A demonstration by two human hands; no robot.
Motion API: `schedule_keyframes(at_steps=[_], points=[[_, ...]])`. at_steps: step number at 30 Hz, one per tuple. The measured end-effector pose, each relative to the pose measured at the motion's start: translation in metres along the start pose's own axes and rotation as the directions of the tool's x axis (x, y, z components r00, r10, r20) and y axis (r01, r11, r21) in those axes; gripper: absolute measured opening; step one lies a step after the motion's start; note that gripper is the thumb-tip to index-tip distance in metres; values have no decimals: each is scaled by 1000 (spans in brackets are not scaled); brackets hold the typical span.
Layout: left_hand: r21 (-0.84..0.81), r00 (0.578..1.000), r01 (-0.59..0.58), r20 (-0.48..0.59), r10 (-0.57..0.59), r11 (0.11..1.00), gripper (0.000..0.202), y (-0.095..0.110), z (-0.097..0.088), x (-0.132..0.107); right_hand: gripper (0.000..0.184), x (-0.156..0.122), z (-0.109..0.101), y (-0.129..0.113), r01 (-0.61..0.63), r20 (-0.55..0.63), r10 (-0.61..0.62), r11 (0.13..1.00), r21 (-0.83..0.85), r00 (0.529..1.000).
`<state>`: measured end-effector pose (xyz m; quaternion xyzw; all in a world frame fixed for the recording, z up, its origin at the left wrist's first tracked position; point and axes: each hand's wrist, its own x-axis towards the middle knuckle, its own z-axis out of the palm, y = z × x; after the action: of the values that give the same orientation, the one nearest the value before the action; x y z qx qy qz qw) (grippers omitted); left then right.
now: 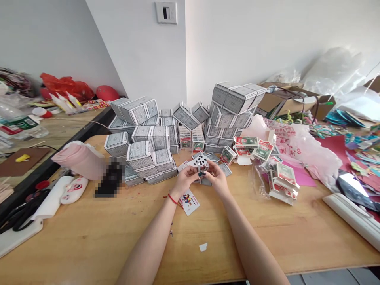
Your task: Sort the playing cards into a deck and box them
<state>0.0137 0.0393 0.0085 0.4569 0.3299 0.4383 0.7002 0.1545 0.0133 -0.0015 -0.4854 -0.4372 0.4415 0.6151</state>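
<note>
My left hand [184, 181] and my right hand [218, 179] meet above the table, fingers closed on a playing card [201, 159] with black spade pips facing me. The fingertips hide part of it, and I cannot tell whether more cards are under it. Just below my left hand lies a joker card [190, 202], face up. Behind the hands, blocks made of folded playing cards [139, 154] with grey patterned backs are stacked at the left. More such card blocks [224, 120] rise at the right. Loose cards lie partly hidden around my fingers.
Opened card boxes [283, 178] lie at the right, beside a crumpled plastic bag [303, 146]. A card box [228, 155] stands near my right hand. At the left are a pink cloth roll [78, 158] and a white mouse [74, 190]. A paper scrap [203, 247] lies in front.
</note>
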Motion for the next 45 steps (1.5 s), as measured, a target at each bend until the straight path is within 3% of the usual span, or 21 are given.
schedule_keyframes(at_steps=[7,18,22,26,33,39,45], points=[[83,995,-102,11,102,991,60,-6,1,2,56,3,-6,-1,-32,103,16,987,156,995],[303,972,-230,117,203,925,60,-13,-2,0,55,-3,-7,-10,-33,174,17,995,90,985],[492,942,-324,93,321,808,56,-11,0,-2,55,-3,-5,-7,-59,186,33,990,131,982],[629,916,-356,90,391,691,54,-10,0,-4,46,-1,-2,-1,-112,102,97,982,155,990],[688,896,-381,108,431,618,54,-8,0,-6,38,-1,1,-1,-170,200,154,983,69,968],[685,894,-386,112,435,618,54,-8,0,-8,35,-2,1,-6,-234,223,199,962,144,954],[714,888,-390,124,443,581,54,-10,-4,-8,40,0,0,-3,-216,189,198,973,80,962]])
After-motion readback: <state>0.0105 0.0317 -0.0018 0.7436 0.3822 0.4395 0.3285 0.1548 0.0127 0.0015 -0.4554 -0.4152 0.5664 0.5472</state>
